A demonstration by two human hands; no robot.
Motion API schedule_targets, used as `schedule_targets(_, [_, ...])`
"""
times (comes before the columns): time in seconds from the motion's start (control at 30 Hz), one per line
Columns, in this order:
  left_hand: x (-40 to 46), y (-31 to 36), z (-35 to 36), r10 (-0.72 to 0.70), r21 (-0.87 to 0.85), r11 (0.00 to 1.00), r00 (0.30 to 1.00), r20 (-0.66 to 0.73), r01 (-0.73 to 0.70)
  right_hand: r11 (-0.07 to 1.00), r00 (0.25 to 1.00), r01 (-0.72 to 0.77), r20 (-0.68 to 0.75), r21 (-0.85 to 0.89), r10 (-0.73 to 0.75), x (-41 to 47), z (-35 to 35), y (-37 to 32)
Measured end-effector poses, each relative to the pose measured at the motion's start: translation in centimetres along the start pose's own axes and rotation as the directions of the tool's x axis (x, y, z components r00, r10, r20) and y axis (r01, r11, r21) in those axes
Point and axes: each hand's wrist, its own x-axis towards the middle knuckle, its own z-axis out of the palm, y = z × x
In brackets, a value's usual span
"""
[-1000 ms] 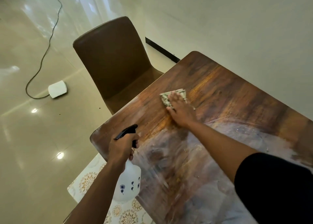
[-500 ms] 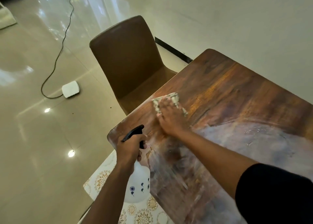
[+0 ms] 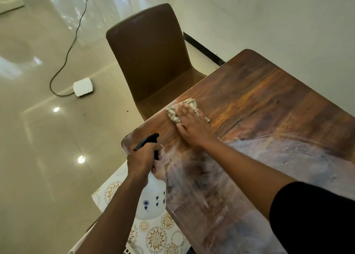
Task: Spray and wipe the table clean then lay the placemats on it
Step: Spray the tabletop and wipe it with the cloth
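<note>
White spray bottle point(image 3: 151, 202) gripped in left hand point(image 3: 143, 156); right hand point(image 3: 192, 127) flat, pressing cloth point(image 3: 182, 109) on table point(image 3: 269, 104).

Right hand point(image 3: 189, 127) slid cloth point(image 3: 182, 110) from table point(image 3: 269, 104) middle toward chair-side edge.

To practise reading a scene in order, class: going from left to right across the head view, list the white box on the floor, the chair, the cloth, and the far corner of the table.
white box → chair → cloth → far corner of the table
</note>
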Motion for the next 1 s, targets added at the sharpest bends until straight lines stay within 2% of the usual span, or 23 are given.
schedule_targets(0.17, [0.7,-0.2,-1.6,0.057,-0.033,0.998,0.997,-0.047,-0.058,0.953,0.952,-0.290,-0.072,0.091,0.297,2.2,-2.5,5.3])
schedule_targets(0.3, [1.2,-0.3,-3.1,0.055,-0.042,0.997,0.995,-0.081,-0.059,0.898,0.894,-0.415,-0.115,0.148,0.433,2.9,-2.3,3.9])
schedule_targets(0.4, [1.3,-0.4,-3.9,0.018,-0.038,0.999,0.996,-0.089,-0.022,0.923,0.922,-0.351,-0.111,0.158,0.370,2.6,-1.4,0.8])
schedule_targets(0.57, [1.8,-1.1,-5.4,-0.036,-0.060,0.998,0.992,-0.118,0.029,0.989,0.998,-0.069,-0.004,0.129,0.070,0.3,2.5,-7.2])
schedule_targets(0.67, [2.0,-1.5,-6.1,-0.010,-0.055,0.998,0.992,-0.124,0.003,0.986,0.985,0.162,0.058,0.034,-0.164,-1.7,4.4,-9.7])
schedule_targets(0.77, [2.4,-2.0,-6.2,0.017,-0.046,0.999,0.992,-0.125,-0.023,0.957,0.956,0.288,0.070,-0.020,-0.286,-1.8,4.0,-8.4])
schedule_targets(0.87, [2.8,-1.9,-6.2,0.007,-0.081,0.997,0.988,-0.156,-0.020,0.962,0.962,0.267,0.074,-0.055,-0.263,0.5,2.2,-5.7])
schedule_targets(1.0, [3.2,-2.0,-6.8,-0.006,-0.100,0.995,0.982,-0.188,-0.013,1.000,1.000,-0.026,-0.008,0.006,0.026,4.8,-0.8,-1.2])
